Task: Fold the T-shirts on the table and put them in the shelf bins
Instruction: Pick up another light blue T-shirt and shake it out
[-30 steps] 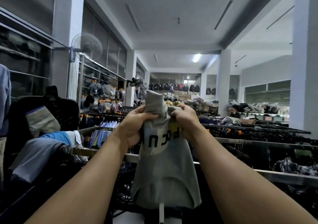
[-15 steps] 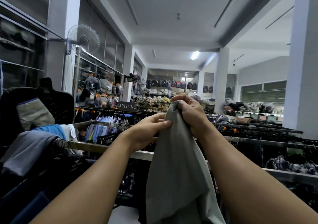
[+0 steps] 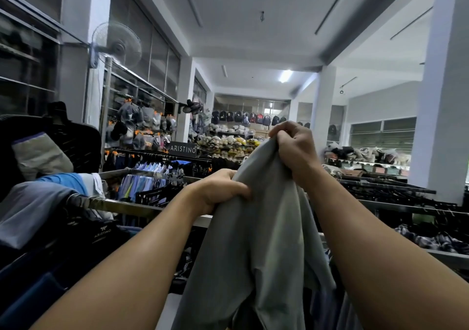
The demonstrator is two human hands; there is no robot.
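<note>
Head view: grey T-shirt (image 3: 253, 241) is held in mid-air, hanging toward 6 o'clock. Right hand (image 3: 291, 149) clamps the top edge in a fist; left hand (image 3: 220, 192) grips a bunched fold at approx. 7 o'clock of it. Change vs. 1 s ago: hands were level w/ the printed side facing; the print is now out of view and the left hand has dropped along the edge. Judgement: garment is being turned/re-gripped, fold not started. Clothes rail (image 3: 121, 205) at 9 o'clock.
</note>
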